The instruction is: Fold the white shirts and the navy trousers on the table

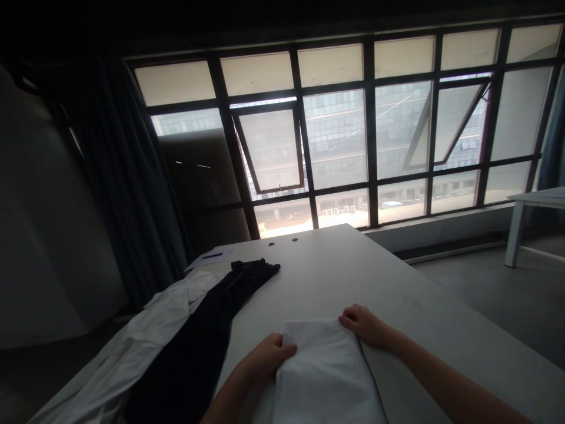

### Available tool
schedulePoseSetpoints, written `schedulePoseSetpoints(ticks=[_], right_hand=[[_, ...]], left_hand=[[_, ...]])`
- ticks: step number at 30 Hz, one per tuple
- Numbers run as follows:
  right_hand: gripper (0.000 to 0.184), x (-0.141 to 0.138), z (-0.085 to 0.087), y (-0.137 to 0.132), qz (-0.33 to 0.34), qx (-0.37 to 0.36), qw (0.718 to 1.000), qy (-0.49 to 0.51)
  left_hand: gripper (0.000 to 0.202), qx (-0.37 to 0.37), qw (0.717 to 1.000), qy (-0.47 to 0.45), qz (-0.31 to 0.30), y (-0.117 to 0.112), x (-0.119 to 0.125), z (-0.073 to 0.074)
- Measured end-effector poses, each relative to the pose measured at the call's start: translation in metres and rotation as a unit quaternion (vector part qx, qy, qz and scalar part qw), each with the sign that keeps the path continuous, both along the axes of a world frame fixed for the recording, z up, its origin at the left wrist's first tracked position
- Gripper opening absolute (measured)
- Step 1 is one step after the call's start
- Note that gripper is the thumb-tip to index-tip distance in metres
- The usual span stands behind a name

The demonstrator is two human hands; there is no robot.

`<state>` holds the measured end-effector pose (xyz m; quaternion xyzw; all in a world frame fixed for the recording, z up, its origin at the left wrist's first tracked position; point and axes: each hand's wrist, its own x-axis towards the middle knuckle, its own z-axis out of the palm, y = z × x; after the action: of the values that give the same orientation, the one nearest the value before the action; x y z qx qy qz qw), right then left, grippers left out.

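Pinching the folded white cloth (324,371) at its left edge is your left hand (265,356); your right hand (364,324), fingers curled together, grips the far corner, seemingly keeping the fold flat on the white table (353,265) beside a black garment (207,341).

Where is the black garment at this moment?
In the head view, the black garment lies stretched along the left side of the table, partly over a white garment, just left of the left hand and the folded white cloth it touches.
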<state>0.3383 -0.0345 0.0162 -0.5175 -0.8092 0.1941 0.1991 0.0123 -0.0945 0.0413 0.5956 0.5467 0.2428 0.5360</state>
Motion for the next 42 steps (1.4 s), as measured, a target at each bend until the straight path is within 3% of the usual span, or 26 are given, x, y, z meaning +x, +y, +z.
schedulePoseSetpoints(ticks=[3,8,16,22,33,42], right_hand=[[0.043,-0.003,-0.004,-0.003,-0.007,0.013,1.000,0.003],[0.037,-0.008,-0.009,-0.001,-0.009,0.021,1.000,-0.004],[0.031,-0.007,-0.014,0.006,-0.045,0.035,0.998,-0.025],[0.030,-0.013,-0.015,0.004,-0.049,0.053,0.995,-0.069],[0.041,0.000,-0.022,0.001,-0.065,0.062,0.991,-0.094],[0.034,0.001,-0.022,0.006,-0.075,0.049,0.993,-0.077]], left_hand=[[0.054,0.009,0.997,0.061,0.047,0.011,0.003,-0.003],[0.053,0.119,0.973,0.156,0.125,0.038,0.012,-0.009],[0.022,0.225,0.927,0.286,0.092,0.044,0.006,-0.015],[0.024,0.247,0.903,0.341,0.084,0.035,0.008,-0.014],[0.025,0.256,0.891,0.363,0.091,0.034,0.009,-0.016],[0.031,0.270,0.897,0.337,0.090,0.044,0.008,-0.014]])
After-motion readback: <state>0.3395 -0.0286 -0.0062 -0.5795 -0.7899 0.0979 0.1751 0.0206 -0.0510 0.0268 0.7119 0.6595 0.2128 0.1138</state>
